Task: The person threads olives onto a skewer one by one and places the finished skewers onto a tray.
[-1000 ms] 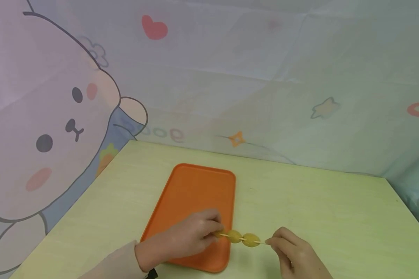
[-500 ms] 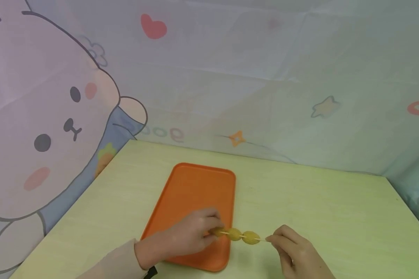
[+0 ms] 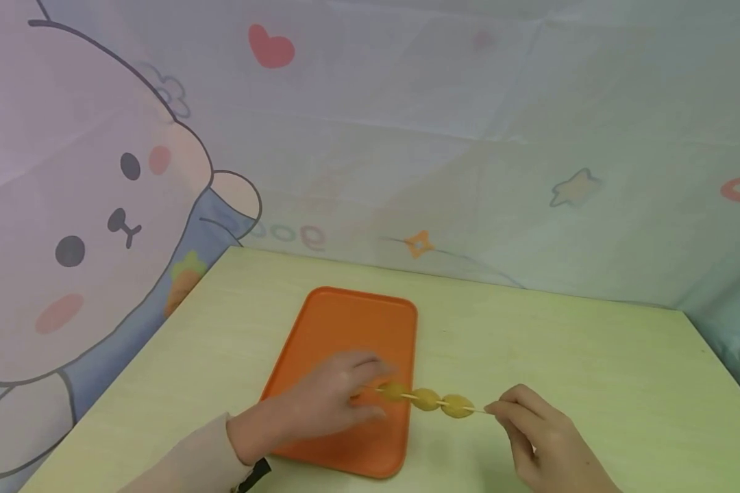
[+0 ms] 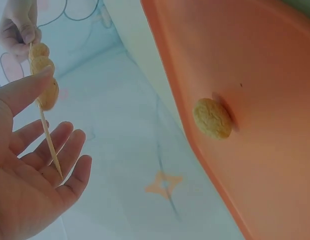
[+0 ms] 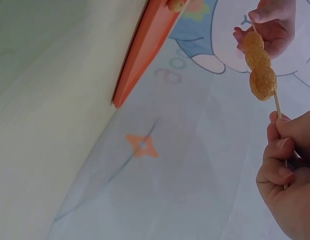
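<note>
Three yellow-brown puffed balls sit in a row on a thin wooden skewer (image 3: 427,399), which looks like a snack skewer. Its right end is pinched between thumb and fingers of my right hand (image 3: 551,435), seen close up in the right wrist view. Around the other end, my left hand (image 3: 321,400) has its fingers and thumb spread apart. In the left wrist view, the bare pointed tip lies in front of the left fingers, and the thumb overlaps the last ball (image 4: 49,95); whether it touches cannot be told. A loose ball (image 4: 212,119) lies on the orange tray (image 3: 364,322).
The pale yellow-green table (image 3: 567,349) extends to the right of the tray. Behind it hangs a printed cloth (image 3: 407,123) with a cartoon bear, a heart and stars. A black band (image 3: 253,474) shows at the left wrist below the sleeve.
My left fingers have opened off the last ball, which now shows on the skewer. Skewer and right hand have shifted slightly right and up; the left hand has moved slightly left.
</note>
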Motion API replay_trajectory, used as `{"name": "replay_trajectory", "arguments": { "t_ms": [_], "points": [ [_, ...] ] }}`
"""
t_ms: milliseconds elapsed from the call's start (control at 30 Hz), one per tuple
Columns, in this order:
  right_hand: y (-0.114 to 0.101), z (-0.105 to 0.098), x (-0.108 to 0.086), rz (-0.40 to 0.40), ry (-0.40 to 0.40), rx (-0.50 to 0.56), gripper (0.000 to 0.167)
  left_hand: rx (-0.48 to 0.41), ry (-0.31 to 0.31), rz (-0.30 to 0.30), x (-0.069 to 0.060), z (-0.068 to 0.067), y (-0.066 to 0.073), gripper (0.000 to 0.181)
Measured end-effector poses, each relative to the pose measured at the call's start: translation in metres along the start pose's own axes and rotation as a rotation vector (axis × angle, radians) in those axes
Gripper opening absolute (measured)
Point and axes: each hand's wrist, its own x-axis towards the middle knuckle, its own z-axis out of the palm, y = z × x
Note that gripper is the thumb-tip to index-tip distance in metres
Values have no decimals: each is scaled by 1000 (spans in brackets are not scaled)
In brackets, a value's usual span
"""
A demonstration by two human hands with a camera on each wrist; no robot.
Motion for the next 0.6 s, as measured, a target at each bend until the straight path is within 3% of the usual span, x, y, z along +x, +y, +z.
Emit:
{"name": "replay_trajectory", "arguments": {
  "t_ms": [233,400,600],
  "points": [
    [4,-14,-8,26,10,-49,39,-1,14,-84,-4,-5,-10,61],
    [7,-22,-17,33,21,-79,39,-22,-19,-180,-8,-2,-21,67],
    [3,-33,-30,155,-8,-154,40,-56,-90,-292,-14,2,-37,68]
  ]
}}
